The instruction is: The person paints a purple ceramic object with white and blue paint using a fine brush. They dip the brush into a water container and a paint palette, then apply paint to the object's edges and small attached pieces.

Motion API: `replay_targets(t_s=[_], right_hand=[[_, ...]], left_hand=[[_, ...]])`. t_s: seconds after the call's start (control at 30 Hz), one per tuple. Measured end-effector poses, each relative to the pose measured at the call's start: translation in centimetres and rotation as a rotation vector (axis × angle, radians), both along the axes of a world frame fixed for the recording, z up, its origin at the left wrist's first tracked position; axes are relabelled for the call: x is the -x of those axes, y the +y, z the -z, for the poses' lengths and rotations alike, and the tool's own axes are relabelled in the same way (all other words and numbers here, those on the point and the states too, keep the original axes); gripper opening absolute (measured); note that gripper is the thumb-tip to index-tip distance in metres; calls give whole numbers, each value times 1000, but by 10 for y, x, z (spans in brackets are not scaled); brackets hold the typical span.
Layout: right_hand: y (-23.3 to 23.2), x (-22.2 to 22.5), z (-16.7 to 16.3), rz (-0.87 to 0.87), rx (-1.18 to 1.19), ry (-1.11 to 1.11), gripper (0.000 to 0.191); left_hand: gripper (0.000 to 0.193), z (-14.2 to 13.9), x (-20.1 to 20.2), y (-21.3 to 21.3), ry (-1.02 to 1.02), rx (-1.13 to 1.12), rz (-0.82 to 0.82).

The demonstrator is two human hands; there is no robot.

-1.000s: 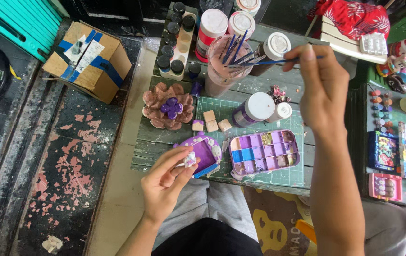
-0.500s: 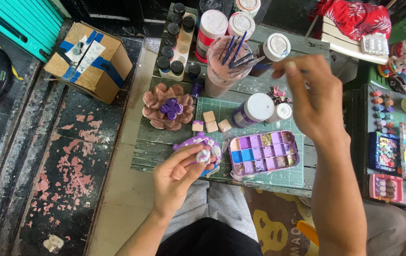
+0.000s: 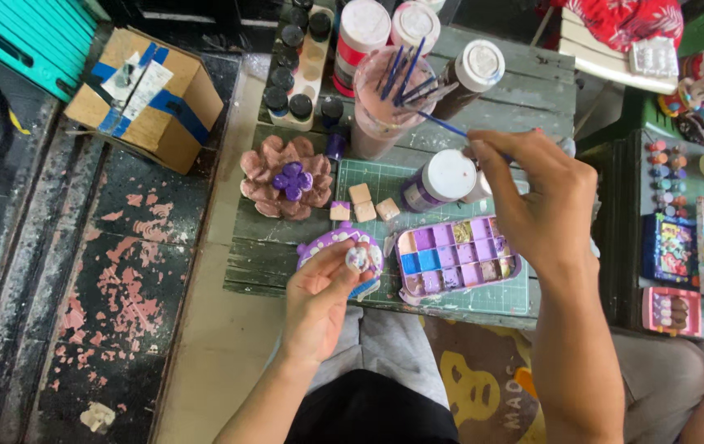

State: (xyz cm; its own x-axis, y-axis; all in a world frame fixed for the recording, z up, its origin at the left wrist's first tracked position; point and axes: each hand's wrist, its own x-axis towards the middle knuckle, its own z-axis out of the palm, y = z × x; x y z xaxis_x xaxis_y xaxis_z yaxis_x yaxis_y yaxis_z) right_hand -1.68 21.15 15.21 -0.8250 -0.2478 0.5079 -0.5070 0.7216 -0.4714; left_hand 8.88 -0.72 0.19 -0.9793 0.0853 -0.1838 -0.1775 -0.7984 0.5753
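Observation:
My left hand point(image 3: 319, 300) holds a small purple and white painted figure point(image 3: 343, 247) at the near edge of the green wooden table point(image 3: 533, 82). My right hand point(image 3: 537, 197) pinches a thin blue-handled brush point(image 3: 442, 123) whose tip points toward a clear cup point(image 3: 385, 99) full of brushes. Below my right hand lies a paint palette point(image 3: 454, 259) with purple, blue and brown wells, resting on a green cutting mat point(image 3: 500, 296). A white-capped purple paint bottle point(image 3: 438, 181) stands just left of my right hand.
A pink flower-shaped piece with a purple centre point(image 3: 286, 177) sits left of three small cubes point(image 3: 364, 205). Dark-capped paint bottles point(image 3: 294, 66) line the back. A cardboard box point(image 3: 146, 94) lies on the floor at left. Painted boxes and figures point(image 3: 680, 247) crowd the right.
My right hand has come down from the cup toward the palette, drawing the brush out. My left hand has lifted the purple figure slightly and turned it.

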Motion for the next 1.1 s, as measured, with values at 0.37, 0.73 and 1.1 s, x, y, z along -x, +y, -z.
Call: replay_targets(t_s=[0.37, 0.73, 1.1], right_hand=[[10, -11, 5, 55, -37, -102, 22], [13, -15, 10, 82, 24, -197, 18], [26, -112, 74, 170, 528, -438, 21]], left_hand=[[30, 1, -5, 0, -69, 60, 41], [19, 4, -8, 2, 9, 184, 12], [38, 1, -10, 3, 5, 176, 19]])
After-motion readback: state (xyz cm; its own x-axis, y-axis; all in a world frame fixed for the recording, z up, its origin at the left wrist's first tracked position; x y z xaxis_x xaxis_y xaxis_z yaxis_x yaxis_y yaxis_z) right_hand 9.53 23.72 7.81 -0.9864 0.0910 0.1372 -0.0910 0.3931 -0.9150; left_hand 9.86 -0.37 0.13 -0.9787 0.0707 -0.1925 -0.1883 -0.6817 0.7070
